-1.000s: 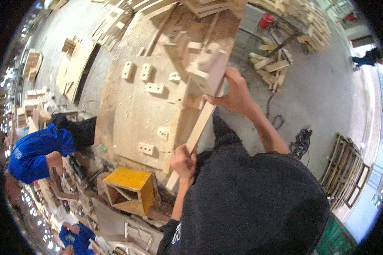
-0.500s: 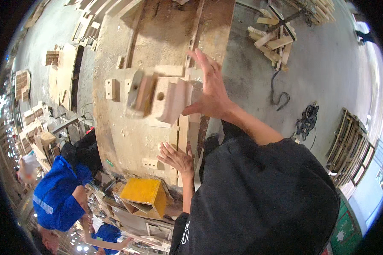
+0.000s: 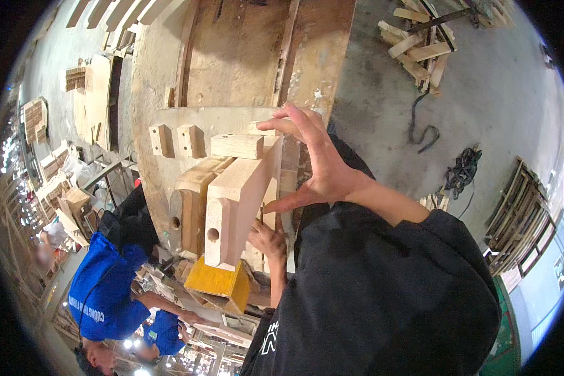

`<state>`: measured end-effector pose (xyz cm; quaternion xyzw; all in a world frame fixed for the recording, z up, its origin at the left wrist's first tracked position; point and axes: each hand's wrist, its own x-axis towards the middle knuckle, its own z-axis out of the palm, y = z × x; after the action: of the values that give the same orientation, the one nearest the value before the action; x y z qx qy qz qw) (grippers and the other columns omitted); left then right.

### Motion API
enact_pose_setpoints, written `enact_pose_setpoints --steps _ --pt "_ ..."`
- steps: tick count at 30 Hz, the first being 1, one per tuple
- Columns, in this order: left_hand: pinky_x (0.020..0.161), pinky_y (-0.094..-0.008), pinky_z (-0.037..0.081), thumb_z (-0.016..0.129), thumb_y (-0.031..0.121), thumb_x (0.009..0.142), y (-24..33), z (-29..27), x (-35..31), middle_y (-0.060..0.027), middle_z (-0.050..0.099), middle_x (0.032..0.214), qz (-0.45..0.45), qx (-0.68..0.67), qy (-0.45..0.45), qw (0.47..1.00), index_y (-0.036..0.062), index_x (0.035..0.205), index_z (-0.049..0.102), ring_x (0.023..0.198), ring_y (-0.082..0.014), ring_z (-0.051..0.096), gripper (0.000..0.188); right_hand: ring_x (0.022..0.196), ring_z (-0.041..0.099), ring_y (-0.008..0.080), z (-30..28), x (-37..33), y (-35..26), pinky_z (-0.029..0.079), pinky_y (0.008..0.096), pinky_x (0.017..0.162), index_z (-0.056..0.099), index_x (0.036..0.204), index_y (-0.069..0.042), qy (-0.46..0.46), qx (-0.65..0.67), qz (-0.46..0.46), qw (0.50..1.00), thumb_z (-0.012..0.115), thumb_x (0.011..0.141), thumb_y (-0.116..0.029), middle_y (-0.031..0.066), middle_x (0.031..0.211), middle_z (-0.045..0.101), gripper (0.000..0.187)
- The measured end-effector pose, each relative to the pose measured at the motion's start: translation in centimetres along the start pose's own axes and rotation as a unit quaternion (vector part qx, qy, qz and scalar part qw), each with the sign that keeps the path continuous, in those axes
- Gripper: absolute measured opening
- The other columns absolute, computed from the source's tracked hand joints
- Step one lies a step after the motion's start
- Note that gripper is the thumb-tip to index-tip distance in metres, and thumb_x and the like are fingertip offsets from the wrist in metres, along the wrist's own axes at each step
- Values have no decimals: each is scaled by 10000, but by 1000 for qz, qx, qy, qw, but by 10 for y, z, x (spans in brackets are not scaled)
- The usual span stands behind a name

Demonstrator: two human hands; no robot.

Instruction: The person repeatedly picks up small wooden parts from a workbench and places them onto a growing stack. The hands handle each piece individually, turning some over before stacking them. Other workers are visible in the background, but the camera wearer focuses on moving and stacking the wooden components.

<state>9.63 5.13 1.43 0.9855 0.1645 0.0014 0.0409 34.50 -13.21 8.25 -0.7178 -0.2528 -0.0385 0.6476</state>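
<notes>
the bare right hand [image 3: 323, 172] is spread beside the pale, holed wooden beam [image 3: 241, 194], perhaps for steadying it over the brown wooden workbench [image 3: 232, 69]; the near left hand [image 3: 268, 241] is half hidden, its grip cannot be told.

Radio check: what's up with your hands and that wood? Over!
Right hand open beside pale wooden piece. Left hand partly hidden behind it. Small block by its far end.

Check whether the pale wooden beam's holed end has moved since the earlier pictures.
Yes: the pale wooden beam has its holed end nearer the yellow box, now overlapping it in view.
</notes>
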Motion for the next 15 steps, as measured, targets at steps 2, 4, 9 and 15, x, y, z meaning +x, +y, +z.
enact_pose_setpoints --steps 2,4,9,15 --pt "873 -521 386 731 354 832 1 0 -1 -266 514 1143 -14 -10 0 1000 8 1407 330 1034 -432 489 783 1294 391 344 -2 4 -2 247 509 1083 140 1512 -85 -21 -4 1 1000 910 527 -513 121 1364 522 1321" --pt "866 -524 389 735 352 829 4 -6 1 -255 522 1162 -7 -26 -26 999 10 1386 355 1039 -431 492 756 1294 384 342 -3 10 -8 257 506 1080 183 1501 -79 -39 -16 4 999 898 534 -530 117 1372 515 1284" --pt "881 -527 385 737 333 820 6 -12 5 -217 553 1165 25 -65 -12 998 13 1317 449 1052 -434 498 658 1275 387 364 13 21 -23 281 574 1037 314 1464 -51 -32 -48 -36 998 808 566 -593 141 1384 456 1159" --pt "914 -536 373 747 307 799 7 -17 3 -216 555 1174 1 -91 -4 996 18 1297 482 1075 -444 495 633 1278 441 334 18 34 -34 283 551 1070 417 1394 -50 -49 -15 -49 997 863 594 -480 127 1323 552 1012"
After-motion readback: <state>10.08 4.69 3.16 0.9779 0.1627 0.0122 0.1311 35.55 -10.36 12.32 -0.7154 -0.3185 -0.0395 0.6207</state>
